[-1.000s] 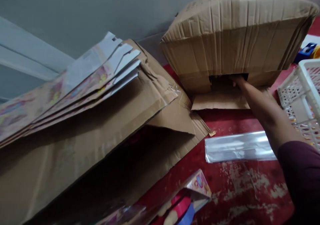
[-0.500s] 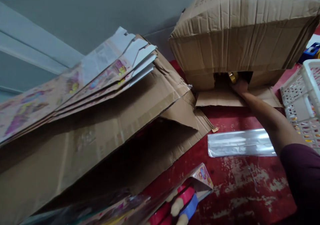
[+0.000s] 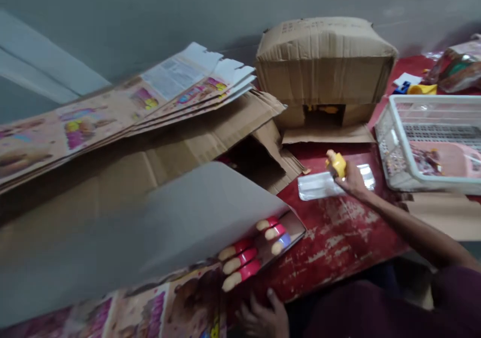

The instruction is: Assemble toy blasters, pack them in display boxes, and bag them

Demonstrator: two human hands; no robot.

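A right hand [image 3: 353, 179] grips a small, glossy yellow piece with a tan end [image 3: 338, 165] above a flat strip of clear plastic [image 3: 317, 185] on a worn red bench [image 3: 330, 228]. Six tan-ended pieces with red or blue bands [image 3: 246, 269] already lie in a long, grey-lined printed box [image 3: 203, 203]; the yellow one remains outside it. The left hand [image 3: 265, 318], blurred, spreads its fingers nearby, seemingly unladen. More yellow shows inside a brown cardboard carton [image 3: 319, 80], suggesting work left.

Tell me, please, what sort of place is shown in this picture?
It looks like a packing workspace, though I cannot be sure. Printed cardboard sheets lie stacked, red and blue pieces sit in an open carton, and a white plastic basket stands near a cardboard box.
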